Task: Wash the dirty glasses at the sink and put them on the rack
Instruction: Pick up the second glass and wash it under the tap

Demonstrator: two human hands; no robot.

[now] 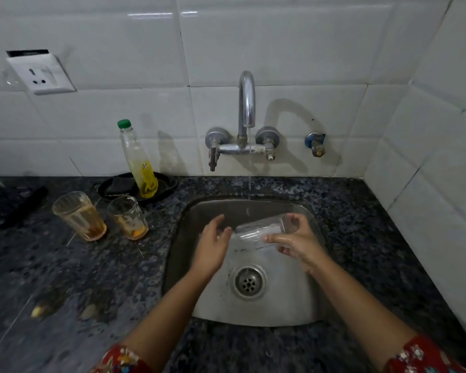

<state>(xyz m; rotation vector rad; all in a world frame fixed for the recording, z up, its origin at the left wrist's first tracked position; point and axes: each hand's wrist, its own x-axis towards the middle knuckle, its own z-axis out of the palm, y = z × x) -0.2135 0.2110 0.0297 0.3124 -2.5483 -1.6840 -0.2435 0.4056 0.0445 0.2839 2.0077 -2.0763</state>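
Glass (256,232) lies on its side over the sink (301,310), just below the thin tap (246,103) stream. Right hand (296,243) grips one end. Left hand (213,243) is relaxed, fingers straight, at the other end. Suggest rotating it under the water, rinsing inside, gripping firmly: it's wet. Tall dirty glass (79,216) and short dirty glass (128,218) wait on the bench (92,265).

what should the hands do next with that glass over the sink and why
Probably bring the left hand onto the clear glass and rub it under the water stream. The right hand grips the glass, tilted on its side over the sink. The tap is running, and the left hand is open right beside the glass.
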